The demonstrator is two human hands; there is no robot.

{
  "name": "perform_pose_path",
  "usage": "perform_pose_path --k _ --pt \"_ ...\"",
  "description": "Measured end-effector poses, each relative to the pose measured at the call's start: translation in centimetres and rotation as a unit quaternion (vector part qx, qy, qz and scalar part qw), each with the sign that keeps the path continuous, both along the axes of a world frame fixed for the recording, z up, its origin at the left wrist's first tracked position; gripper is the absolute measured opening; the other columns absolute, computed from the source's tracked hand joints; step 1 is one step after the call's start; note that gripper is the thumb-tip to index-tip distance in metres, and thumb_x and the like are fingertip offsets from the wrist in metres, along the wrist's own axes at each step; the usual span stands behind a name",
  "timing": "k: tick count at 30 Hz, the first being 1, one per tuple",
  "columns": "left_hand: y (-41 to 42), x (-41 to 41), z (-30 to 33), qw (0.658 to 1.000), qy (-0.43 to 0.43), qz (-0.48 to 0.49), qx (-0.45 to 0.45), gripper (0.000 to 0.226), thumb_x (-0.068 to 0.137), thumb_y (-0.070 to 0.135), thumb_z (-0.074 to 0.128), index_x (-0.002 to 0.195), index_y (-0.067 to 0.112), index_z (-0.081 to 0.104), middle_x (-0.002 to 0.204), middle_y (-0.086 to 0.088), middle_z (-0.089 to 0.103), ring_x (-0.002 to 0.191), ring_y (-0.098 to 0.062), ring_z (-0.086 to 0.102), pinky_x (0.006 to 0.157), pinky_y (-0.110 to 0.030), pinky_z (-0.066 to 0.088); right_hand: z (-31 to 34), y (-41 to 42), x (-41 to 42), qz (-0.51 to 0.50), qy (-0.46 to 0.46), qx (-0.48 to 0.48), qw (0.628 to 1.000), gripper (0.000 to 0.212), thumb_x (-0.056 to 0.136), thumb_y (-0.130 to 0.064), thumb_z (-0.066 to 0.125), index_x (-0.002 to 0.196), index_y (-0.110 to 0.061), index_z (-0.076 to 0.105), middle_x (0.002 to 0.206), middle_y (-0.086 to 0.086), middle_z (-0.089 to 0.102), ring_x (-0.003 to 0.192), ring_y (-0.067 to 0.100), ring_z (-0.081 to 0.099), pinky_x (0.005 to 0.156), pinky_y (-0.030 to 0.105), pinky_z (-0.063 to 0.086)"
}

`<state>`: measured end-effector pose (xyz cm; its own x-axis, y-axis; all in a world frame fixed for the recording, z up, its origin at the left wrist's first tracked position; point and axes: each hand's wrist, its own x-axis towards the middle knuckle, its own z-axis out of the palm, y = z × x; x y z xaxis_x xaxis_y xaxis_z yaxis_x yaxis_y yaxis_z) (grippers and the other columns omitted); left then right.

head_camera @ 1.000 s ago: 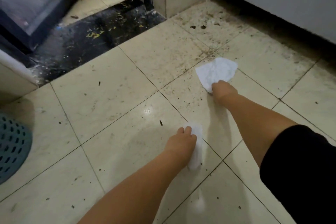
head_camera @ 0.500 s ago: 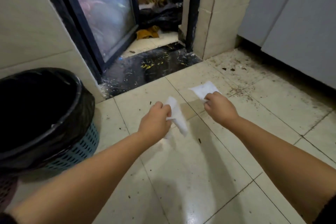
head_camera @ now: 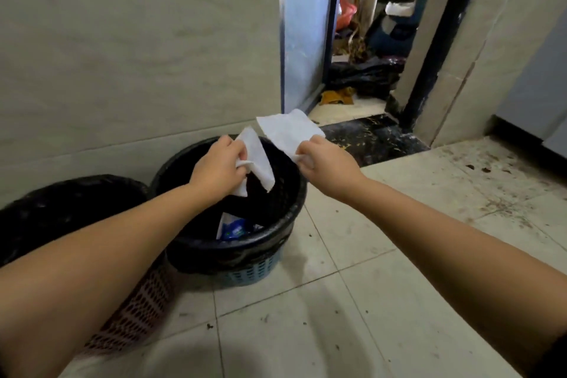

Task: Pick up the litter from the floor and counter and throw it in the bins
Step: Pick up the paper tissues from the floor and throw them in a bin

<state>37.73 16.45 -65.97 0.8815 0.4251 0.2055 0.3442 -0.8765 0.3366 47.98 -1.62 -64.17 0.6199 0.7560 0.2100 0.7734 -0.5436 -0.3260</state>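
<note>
Hands that were low at the floor tiles half a second ago now hang over the black-lined blue plastic bin [head_camera: 245,267]: your left hand [head_camera: 219,167] pinches one white paper tissue [head_camera: 259,159] above its mouth, your right hand [head_camera: 326,164] another flat tissue [head_camera: 288,130] at its far rim; release next.

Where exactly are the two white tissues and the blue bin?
Left-hand tissue [head_camera: 259,159], head view: middle of the hanging sheet.
Right-hand tissue [head_camera: 288,129], head view: centre of the flat sheet.
Blue bin [head_camera: 254,268], head view: blue lattice wall below the black liner.
</note>
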Motion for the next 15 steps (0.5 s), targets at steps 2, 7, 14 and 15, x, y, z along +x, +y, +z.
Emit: perform_pose_path --k 2,7,14,15 --pt "2.7 -1.2 -1.0 1.000 0.011 0.012 -0.010 0.014 0.084 0.016 0.060 0.095 0.007 0.059 0.105 -0.016 0.052 0.098 -0.034 0.055 0.078 -0.044 0.046 -0.5 3.2 -1.4 0.023 -0.012 -0.048 0.999 0.025 0.095 -0.025 0.045 0.111 -0.011 0.059 0.112 0.013 0.056 0.098 0.035 0.058 0.078 0.038 0.044" --pt "6.3 -1.5 -4.9 0.988 0.149 -0.018 -0.017 0.019 0.086 0.020 0.057 0.101 0.008 0.060 0.115 -0.016 0.051 0.105 -0.035 0.055 0.083 -0.042 0.048 -4.3 10.2 -3.2 0.071 0.083 -0.270 0.957 0.030 0.094 -0.024 0.045 0.110 -0.006 0.062 0.112 0.017 0.061 0.102 0.035 0.057 0.081 0.037 0.046" --pt "6.0 0.9 -8.2 0.894 0.436 -0.102 0.023 0.035 0.091 0.023 0.058 0.121 0.006 0.057 0.121 -0.015 0.058 0.109 -0.033 0.059 0.089 -0.039 0.049 -11.6 14.2 -1.9 0.036 0.238 -0.415 0.877 0.047 0.073 -0.042 0.063 0.112 -0.015 0.060 0.101 0.006 0.068 0.078 0.024 0.068 0.070 0.033 0.053" --pt "5.8 1.1 -8.5 0.876 0.469 -0.111 0.019 0.035 0.089 0.021 0.061 0.120 0.005 0.059 0.110 -0.013 0.061 0.100 -0.031 0.060 0.083 -0.037 0.049 -13.1 14.6 -1.5 0.061 0.215 -0.441 0.869 0.032 0.078 -0.038 0.060 0.100 -0.016 0.060 0.096 0.005 0.066 0.080 0.024 0.065 0.073 0.034 0.051"
